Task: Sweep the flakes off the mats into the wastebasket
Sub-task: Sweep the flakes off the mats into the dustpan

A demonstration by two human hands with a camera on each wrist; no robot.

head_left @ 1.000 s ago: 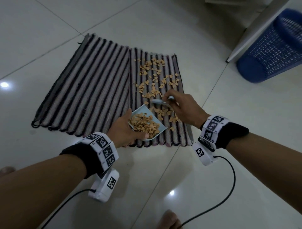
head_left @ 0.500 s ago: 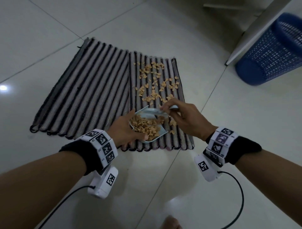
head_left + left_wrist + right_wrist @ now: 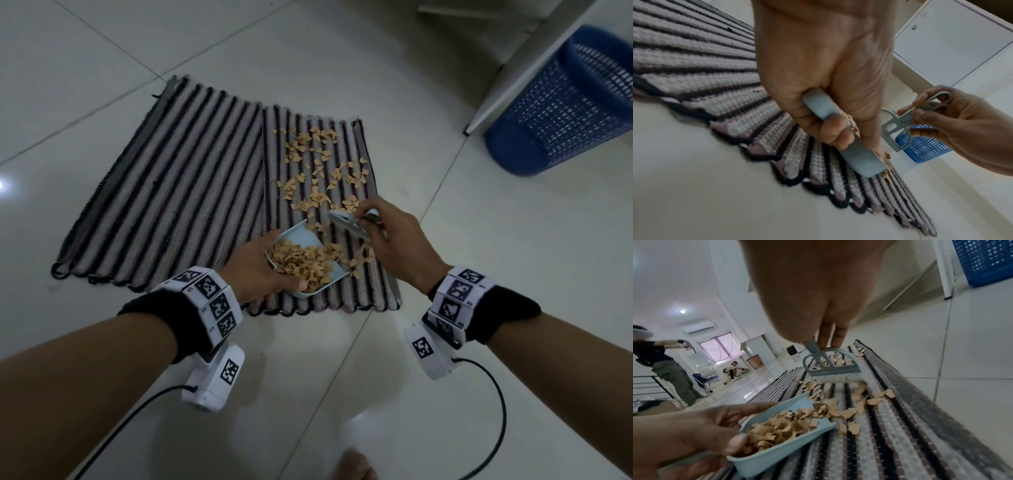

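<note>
Two striped mats lie side by side on the tiled floor; the right mat point(image 3: 346, 161) carries scattered tan flakes point(image 3: 318, 178), the left mat point(image 3: 178, 192) looks bare. My left hand point(image 3: 260, 270) grips a small light-blue dustpan point(image 3: 301, 236) heaped with flakes, its mouth resting on the right mat's near end. My right hand point(image 3: 387, 240) pinches the handle of a small grey brush point(image 3: 346, 224), whose bristles point(image 3: 838, 378) touch the mat just beyond the pan point(image 3: 781, 446). The blue mesh wastebasket point(image 3: 565, 106) stands at the far right.
A white cabinet panel point(image 3: 520, 61) stands beside the wastebasket. Cables trail from both wrist cameras across the tiles. A bare foot point(image 3: 352, 466) shows at the bottom edge. In the right wrist view, other people point(image 3: 663, 363) are far off across the room.
The brush swept flakes toward the pan, then moved back out along the mat behind more flakes. The dustpan has stayed at the mat's near end in my left hand.
</note>
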